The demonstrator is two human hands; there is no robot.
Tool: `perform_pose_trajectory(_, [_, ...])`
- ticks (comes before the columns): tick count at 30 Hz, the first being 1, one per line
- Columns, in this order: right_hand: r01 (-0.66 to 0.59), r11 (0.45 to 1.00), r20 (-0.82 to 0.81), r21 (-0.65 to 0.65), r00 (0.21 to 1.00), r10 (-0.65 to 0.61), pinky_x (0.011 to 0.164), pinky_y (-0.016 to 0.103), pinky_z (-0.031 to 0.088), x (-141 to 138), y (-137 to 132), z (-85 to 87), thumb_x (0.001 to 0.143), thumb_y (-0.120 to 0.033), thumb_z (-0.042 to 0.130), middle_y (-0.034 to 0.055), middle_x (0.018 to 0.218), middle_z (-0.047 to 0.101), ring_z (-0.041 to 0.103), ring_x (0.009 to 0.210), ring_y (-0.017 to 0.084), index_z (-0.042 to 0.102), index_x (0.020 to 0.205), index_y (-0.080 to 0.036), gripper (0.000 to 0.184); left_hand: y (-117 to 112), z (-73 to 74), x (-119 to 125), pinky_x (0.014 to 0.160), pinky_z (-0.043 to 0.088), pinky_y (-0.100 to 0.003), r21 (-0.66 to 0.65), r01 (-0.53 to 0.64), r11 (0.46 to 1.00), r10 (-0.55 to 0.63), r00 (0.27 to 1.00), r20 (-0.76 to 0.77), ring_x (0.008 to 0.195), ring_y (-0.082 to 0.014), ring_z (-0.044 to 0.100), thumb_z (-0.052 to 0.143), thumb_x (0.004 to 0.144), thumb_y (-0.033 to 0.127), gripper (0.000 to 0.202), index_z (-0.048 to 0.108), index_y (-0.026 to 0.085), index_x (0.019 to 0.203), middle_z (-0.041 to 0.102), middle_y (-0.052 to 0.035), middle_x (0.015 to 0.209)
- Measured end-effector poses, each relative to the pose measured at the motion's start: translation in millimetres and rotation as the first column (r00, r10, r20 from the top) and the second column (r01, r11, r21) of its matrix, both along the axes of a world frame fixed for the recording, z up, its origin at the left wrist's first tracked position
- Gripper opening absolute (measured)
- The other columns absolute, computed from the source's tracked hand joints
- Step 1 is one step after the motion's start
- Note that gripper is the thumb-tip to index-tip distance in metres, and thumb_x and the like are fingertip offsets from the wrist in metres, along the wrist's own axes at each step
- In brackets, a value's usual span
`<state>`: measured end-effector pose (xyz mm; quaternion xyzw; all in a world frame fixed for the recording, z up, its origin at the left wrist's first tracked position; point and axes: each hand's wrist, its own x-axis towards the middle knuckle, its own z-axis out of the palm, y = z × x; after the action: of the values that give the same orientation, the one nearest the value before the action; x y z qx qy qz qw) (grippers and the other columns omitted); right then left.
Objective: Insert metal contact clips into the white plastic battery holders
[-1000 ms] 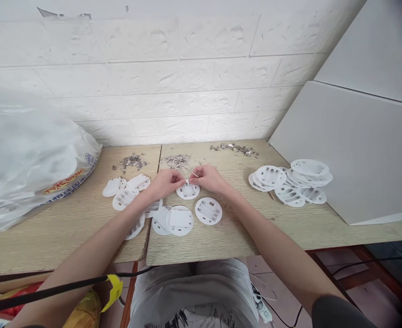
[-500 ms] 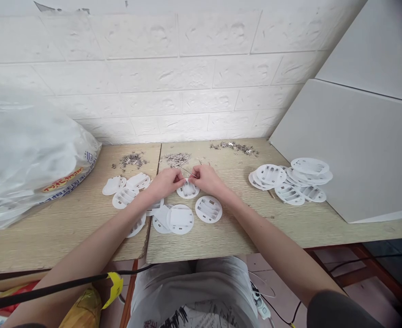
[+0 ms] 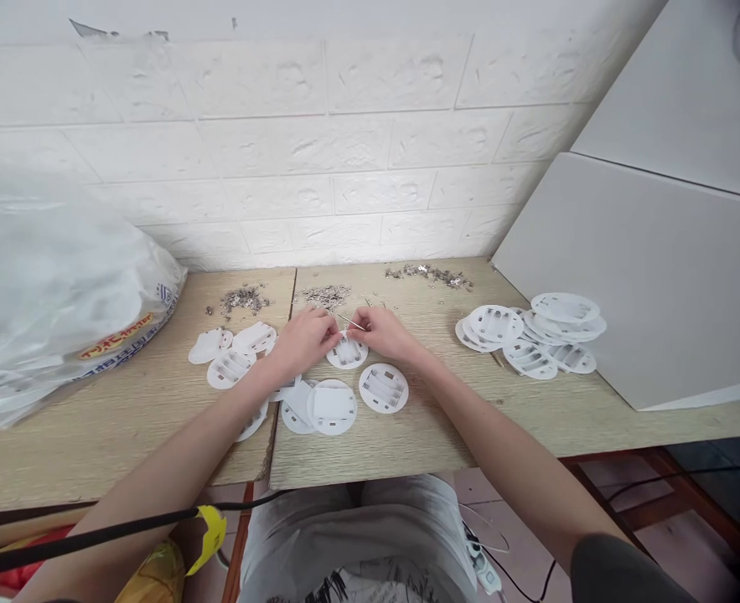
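Observation:
A white round plastic battery holder (image 3: 347, 353) lies on the wooden table (image 3: 420, 427), and both hands meet at its far edge. My left hand (image 3: 303, 337) is closed, its fingertips pinched on the holder's left rim. My right hand (image 3: 385, 332) is closed in a pinch on a thin metal pin-like tool (image 3: 350, 320) that slants up to the left over the holder. Several more round holders (image 3: 333, 406) lie just in front of and left of my hands.
A heap of round holders (image 3: 536, 335) sits at the right beside a slanted white board (image 3: 652, 276). Small piles of metal bits (image 3: 327, 294) lie by the brick wall. A large clear plastic bag (image 3: 49, 285) fills the left. A black cable with yellow tape (image 3: 209, 525) crosses below.
Both hands stay at the same holder with only slight finger movement; the view shifted a little.

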<state>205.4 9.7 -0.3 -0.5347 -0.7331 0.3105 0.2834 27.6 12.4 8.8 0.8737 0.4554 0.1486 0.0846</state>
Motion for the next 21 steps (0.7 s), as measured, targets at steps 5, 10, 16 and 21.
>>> perform_pose_trajectory(5, [-0.023, 0.999, -0.376, 0.045, 0.926, 0.038, 0.062, 0.025, 0.042, 1.2, 3.4, -1.6, 0.077, -0.028, 0.062, 0.001, 0.076, 0.062, 0.054, 0.067, 0.012, 0.06, 0.079, -0.016, 0.013, 1.9, 5.7, -1.2, 0.072, 0.042, -0.031, -0.187, -0.037, 0.982, 0.104, 0.927, 0.359, 0.08, -0.0198, 0.056, 0.052, 0.084, 0.044, 0.031, 0.066, 0.016, 0.082, 0.066, -0.0055, 0.084])
perform_pose_trajectory(10, [0.02, 0.995, -0.524, 0.102, 0.851, 0.037, 0.062, 0.025, 0.043, -0.5, 0.7, 2.6, 0.076, -0.038, 0.065, 0.0013, 0.076, 0.063, 0.055, 0.067, 0.012, 0.062, 0.085, -0.016, 0.024, 2.5, 10.0, -0.5, 0.056, 0.037, -0.024, -0.475, 0.142, 0.869, 0.225, 0.741, 0.633, 0.06, -0.0125, 0.05, 0.056, 0.08, 0.054, 0.041, 0.063, 0.014, 0.074, 0.06, -0.0014, 0.066])
perform_pose_trajectory(16, [0.004, 0.987, -0.506, 0.158, 0.859, 0.078, 0.062, 0.025, 0.042, -2.9, -1.1, 3.6, 0.079, -0.041, 0.063, 0.0004, 0.075, 0.062, 0.054, 0.066, 0.012, 0.061, 0.085, -0.016, 0.026, 0.2, 9.1, 2.1, 0.055, 0.037, -0.022, -0.521, 0.161, 0.838, 0.292, 0.675, 0.678, 0.059, -0.0105, 0.048, 0.062, 0.076, 0.051, 0.038, 0.064, 0.014, 0.075, 0.058, -0.0008, 0.066])
perform_pose_trajectory(21, [0.173, 0.941, -0.263, 0.29, 0.96, -0.095, 0.061, 0.025, 0.037, 11.7, 8.4, 4.8, 0.087, -0.044, 0.051, 0.0, 0.07, 0.061, 0.051, 0.063, 0.012, 0.061, 0.076, -0.017, 0.03, -0.6, 9.9, 3.7, 0.057, 0.04, -0.021, -0.587, 0.141, 0.797, 0.383, 0.633, 0.673, 0.062, -0.0108, 0.05, 0.068, 0.071, 0.051, 0.039, 0.067, 0.013, 0.081, 0.061, -0.0025, 0.071])
